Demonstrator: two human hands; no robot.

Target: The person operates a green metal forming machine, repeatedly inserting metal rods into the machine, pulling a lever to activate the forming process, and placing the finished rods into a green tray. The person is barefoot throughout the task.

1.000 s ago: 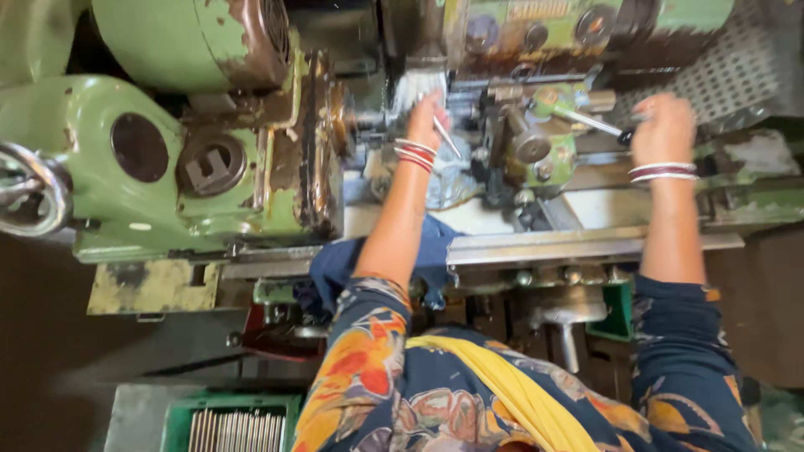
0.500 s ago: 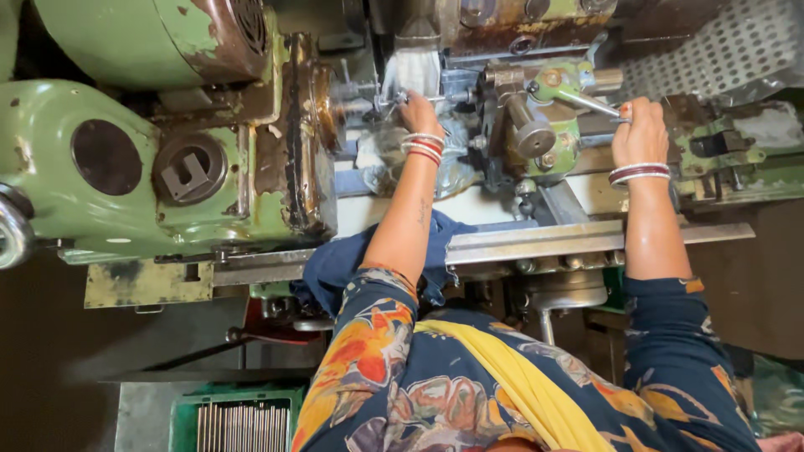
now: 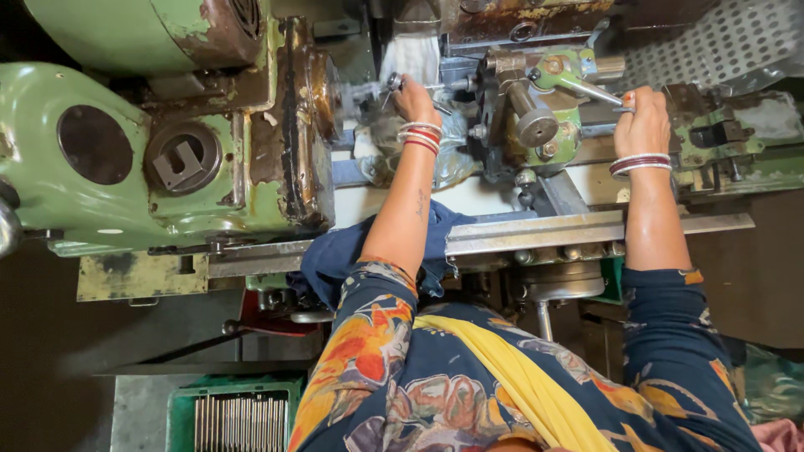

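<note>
The left hand (image 3: 414,99) pinches a small metal part (image 3: 392,82) at the lathe's chuck (image 3: 322,88); the right hand (image 3: 641,125) grips the lever (image 3: 590,90) (keep fingers clear, feed slowly).

A dark blue cloth (image 3: 335,251) hangs over the machine's front rail. Below it, a green crate (image 3: 180,402) holds a row of thin metal rods (image 3: 234,423). A perforated metal sheet (image 3: 737,42) sits at the upper right.

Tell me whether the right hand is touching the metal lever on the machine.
Touching. The head view shows the right hand closed over the end of the metal lever, which runs straight into the fingers with no gap visible.
</note>
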